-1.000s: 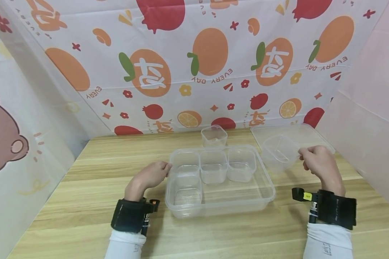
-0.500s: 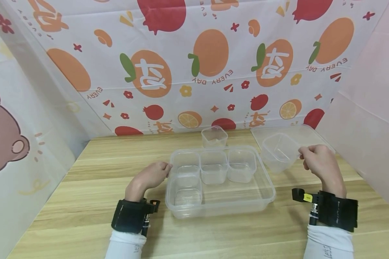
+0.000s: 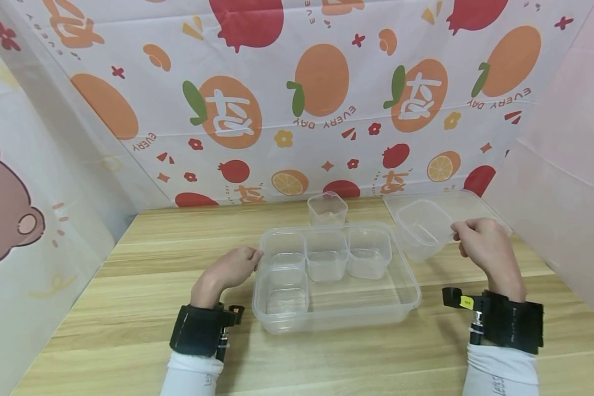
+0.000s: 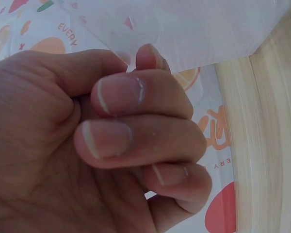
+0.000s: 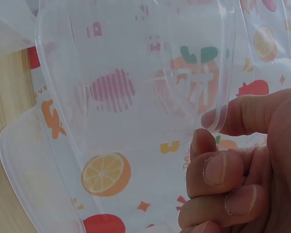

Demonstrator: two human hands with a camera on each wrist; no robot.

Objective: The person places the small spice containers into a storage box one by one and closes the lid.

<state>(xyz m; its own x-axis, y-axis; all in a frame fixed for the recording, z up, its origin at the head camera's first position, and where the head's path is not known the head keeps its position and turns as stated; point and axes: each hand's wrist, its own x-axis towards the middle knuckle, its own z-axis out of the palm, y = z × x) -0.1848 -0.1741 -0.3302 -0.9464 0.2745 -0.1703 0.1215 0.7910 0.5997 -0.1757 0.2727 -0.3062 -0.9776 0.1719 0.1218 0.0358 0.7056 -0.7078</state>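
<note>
A large clear plastic box (image 3: 336, 322) sits mid-table, holding several small clear cups, among them a front-left cup (image 3: 287, 300) and a back-right cup (image 3: 369, 258). My left hand (image 3: 230, 268) pinches the box's left rim between thumb and index finger; the left wrist view shows the other fingers (image 4: 150, 138) curled below its translucent wall. My right hand (image 3: 485, 247) pinches the rim of another small clear cup (image 3: 423, 228), tilted and raised beside the box's right side. In the right wrist view, thumb and index finger grip that cup's corner (image 5: 220, 114).
One more clear cup (image 3: 328, 209) stands behind the box. A flat clear lid (image 3: 467, 203) lies at the back right, partly behind the held cup. A fruit-print cloth (image 3: 272, 71) hangs along the back edge of the wooden table (image 3: 143, 297).
My right hand has moved slightly left and up with the cup, which tips a little more toward the box. The left hand stays on the box rim.
</note>
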